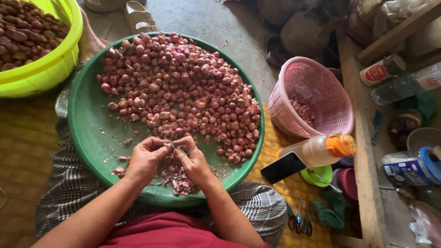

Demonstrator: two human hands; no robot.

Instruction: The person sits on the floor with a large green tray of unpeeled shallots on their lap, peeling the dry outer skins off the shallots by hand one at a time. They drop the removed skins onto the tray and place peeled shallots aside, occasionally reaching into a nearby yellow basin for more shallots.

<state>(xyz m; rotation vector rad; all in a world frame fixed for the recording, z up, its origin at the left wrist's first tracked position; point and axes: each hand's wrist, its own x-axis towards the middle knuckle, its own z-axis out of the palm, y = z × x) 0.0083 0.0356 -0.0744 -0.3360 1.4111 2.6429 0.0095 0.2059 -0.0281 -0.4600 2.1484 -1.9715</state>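
A wide green tray (87, 128) rests on my lap, heaped with several small reddish shallots (183, 87). My left hand (147, 158) and my right hand (193, 160) meet over the near part of the tray. Their fingers pinch together on a small shallot and what looks like a thin blade (173, 146); which hand holds which I cannot tell. Below my hands lies a small pile of peeled skins (174, 177).
A yellow-green basin (41, 69) of brownish bulbs sits at the top left. To the right stands a pink basket (317, 98), then a bottle with an orange cap (321, 149), a dark phone (282, 167) and scissors (298, 222). A wooden ledge (367, 174) with bottles runs along the right.
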